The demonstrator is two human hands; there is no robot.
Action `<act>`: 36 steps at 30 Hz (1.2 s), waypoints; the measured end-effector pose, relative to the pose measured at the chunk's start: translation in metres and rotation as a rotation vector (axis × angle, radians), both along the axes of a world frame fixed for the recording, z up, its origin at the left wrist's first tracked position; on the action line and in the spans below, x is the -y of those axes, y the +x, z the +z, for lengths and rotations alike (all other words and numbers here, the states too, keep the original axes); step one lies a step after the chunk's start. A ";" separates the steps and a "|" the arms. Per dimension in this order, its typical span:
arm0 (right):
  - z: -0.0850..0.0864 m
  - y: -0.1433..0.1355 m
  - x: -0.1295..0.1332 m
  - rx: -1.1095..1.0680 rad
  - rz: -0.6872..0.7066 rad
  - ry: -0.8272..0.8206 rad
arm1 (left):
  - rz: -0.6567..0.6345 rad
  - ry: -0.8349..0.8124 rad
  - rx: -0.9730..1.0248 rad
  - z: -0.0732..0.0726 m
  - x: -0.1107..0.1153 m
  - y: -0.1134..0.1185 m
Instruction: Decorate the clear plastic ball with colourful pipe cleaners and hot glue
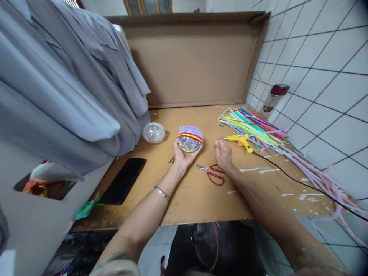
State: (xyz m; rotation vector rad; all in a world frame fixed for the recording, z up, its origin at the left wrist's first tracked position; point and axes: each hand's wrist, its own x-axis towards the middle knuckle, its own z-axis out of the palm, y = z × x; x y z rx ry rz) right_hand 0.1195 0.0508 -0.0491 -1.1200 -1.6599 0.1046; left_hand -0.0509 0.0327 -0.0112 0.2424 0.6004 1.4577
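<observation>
My left hand (181, 155) cups a clear glittery ball (189, 138) from below; the ball is wrapped on top with purple, red and yellow pipe cleaners. My right hand (222, 153) rests on the wooden table (198, 195) with fingers curled, holding nothing that I can see. It lies between red-handled scissors (212, 173) in front and a yellow glue gun (240, 141) just to its right. A second, bare glittery ball (154, 132) sits to the left of the held one.
A heap of coloured pipe cleaners (253, 126) spreads along the right side. The glue gun's black cord (301, 183) runs off to the right. A black phone (123, 180) lies at left, below hanging grey clothes (66, 88). A cardboard sheet (195, 61) stands behind; a red-capped bottle (273, 100) leans on the tiled wall.
</observation>
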 end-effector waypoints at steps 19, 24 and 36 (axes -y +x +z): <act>0.025 0.006 0.017 0.074 -0.031 0.116 | 0.022 -0.027 0.060 0.004 -0.001 -0.001; 0.034 -0.013 0.117 0.254 0.235 0.330 | 0.065 -0.032 0.079 0.003 -0.003 -0.003; -0.120 -0.007 0.252 0.620 0.315 0.089 | 0.051 -0.037 0.084 0.003 -0.003 -0.002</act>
